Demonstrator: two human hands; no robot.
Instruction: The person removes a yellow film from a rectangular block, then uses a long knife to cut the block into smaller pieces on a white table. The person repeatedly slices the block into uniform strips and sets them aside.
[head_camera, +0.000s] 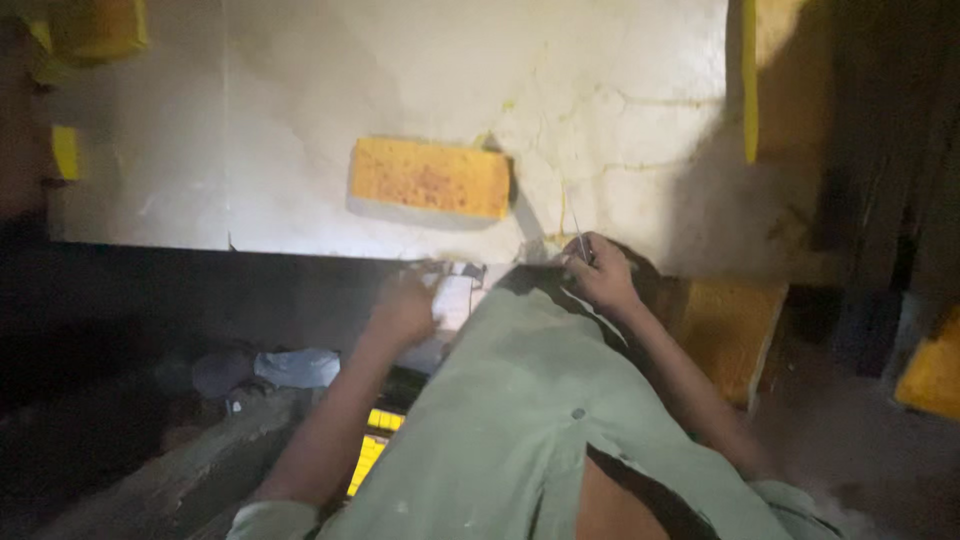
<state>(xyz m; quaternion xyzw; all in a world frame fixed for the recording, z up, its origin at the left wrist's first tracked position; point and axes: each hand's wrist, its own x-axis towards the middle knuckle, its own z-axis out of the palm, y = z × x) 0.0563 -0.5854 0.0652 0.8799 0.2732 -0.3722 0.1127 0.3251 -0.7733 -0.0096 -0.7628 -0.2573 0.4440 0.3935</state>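
Nearest the camera: pale green shirt filling the lower middle, one button visible. Both forearms reach forward from it, elbows bent, wrists close to the edge of the white slab.

Left hand, at 11 o'clock from the shirt: fingers curled down over a small pale piece at the slab's edge. Hand touches it; whether the fingers clamp it I cannot tell, the spot is too dim.

Right hand, at 1 o'clock from the shirt: fingers pinched together on a thin metal pin, which sticks up toward 12 o'clock over the slab's near edge.

Yellow strip below the left forearm, partly hidden.

At 3 o'clock from the right hand, just beside the forearm: a yellow block in shadow.

Farther, at 12 o'clock: a yellow sponge lying flat on the slab, apart from both hands. The slab shows cracks at its right part.
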